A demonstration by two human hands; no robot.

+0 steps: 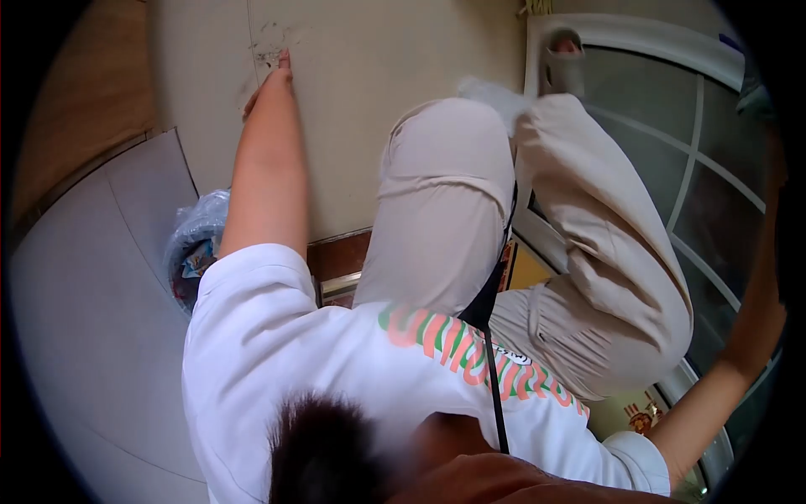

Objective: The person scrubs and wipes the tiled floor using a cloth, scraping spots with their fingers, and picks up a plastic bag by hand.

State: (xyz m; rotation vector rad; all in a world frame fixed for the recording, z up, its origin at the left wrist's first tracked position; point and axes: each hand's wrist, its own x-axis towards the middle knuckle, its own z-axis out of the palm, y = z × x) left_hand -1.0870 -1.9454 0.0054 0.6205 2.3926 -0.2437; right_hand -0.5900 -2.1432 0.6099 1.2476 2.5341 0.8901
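Observation:
My left hand (270, 84) is at the end of my outstretched left arm, against a beige surface (353, 50) beside dark smudges (270, 55). Its thumb points away from the other fingers, which are partly hidden, and no object shows in it. My right arm reaches along the right edge, beside a white-framed glass panel (638, 105). My right hand (771, 126) is dark and cut off by the view's edge, its fingers unclear. A dark blue-green thing (754, 94) is close to it; whether I hold it cannot be made out.
My bent legs (445, 202) in beige trousers fill the middle. Below my left arm stands a bin lined with clear plastic (201, 220), with litter inside. A grey panel (92, 277) is at left, and a brown wooden surface (84, 92) at upper left.

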